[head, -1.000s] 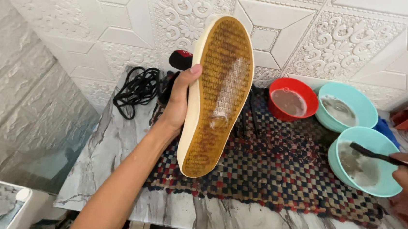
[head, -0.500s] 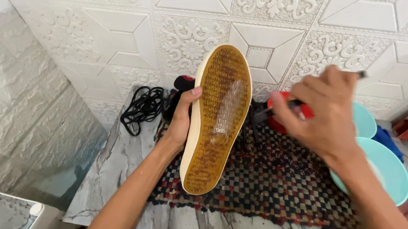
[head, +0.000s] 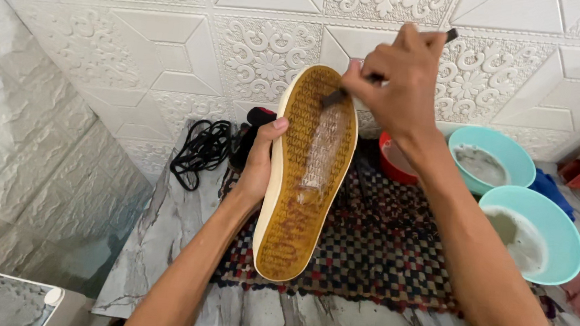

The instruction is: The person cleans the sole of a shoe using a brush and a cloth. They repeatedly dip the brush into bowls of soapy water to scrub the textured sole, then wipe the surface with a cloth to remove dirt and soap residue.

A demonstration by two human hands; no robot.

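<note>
Head view. A marble-patterned bench stands against a wall of white embossed panels; grey stone-look cladding covers the adjoining wall on the left. A checked woven mat in dark, red and pale squares covers the middle of the bench. Along the back edge lie a coil of black cord, towards the back left corner, and a red bowl; two turquoise bowls holding cloudy liquid sit towards the right edge, one behind the other. No package, label or sign is legible.

The left hand holds a shoe upright above the mat, its yellow-brown patterned sole facing the camera and wet down the centre; the fingers are wrapped around the cream side wall, thumb on the sole's rim. The right hand, raised before the wall, has its fingers clenched on a dark-handled brush whose head touches the sole near the toe.
</note>
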